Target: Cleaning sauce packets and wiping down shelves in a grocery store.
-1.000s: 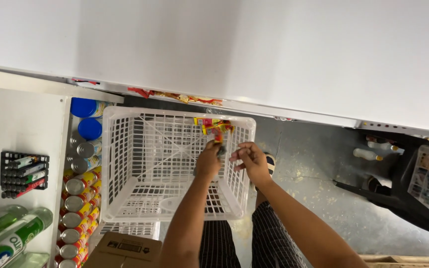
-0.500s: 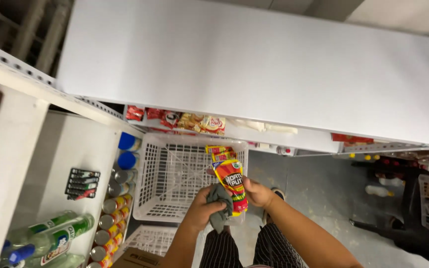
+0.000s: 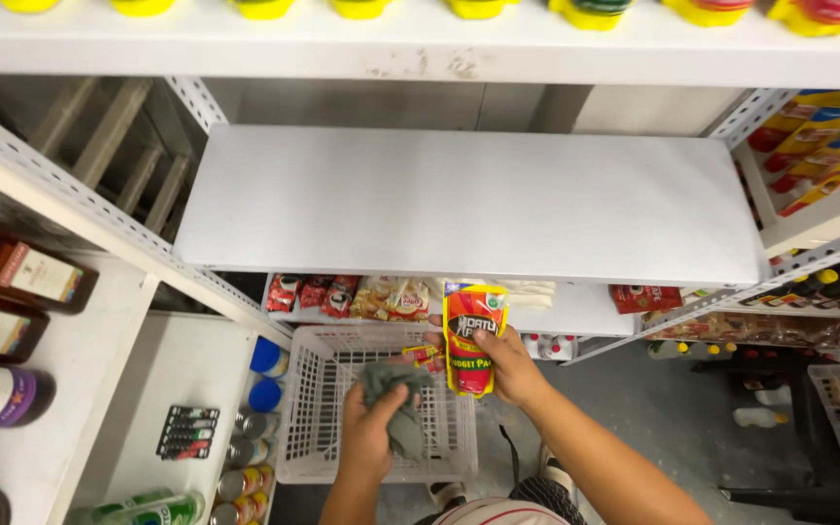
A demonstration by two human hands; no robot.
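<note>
The right hand [image 3: 509, 362] pinches 1 red-and-yellow plastic sauce pouch [image 3: 472, 337] upright above the white plastic mesh basket [image 3: 315, 420], label readable, below the bare white metal shelf [image 3: 478, 199], while the left hand [image 3: 369, 435] is clenched around a crumpled grey-green cloth [image 3: 396, 401].

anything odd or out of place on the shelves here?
Nothing spilled or damaged. The middle shelf is bare while neighbouring shelves are stocked. The right hand holds a red-and-yellow pouch; the left hand holds a grey cloth over the white basket.
</note>
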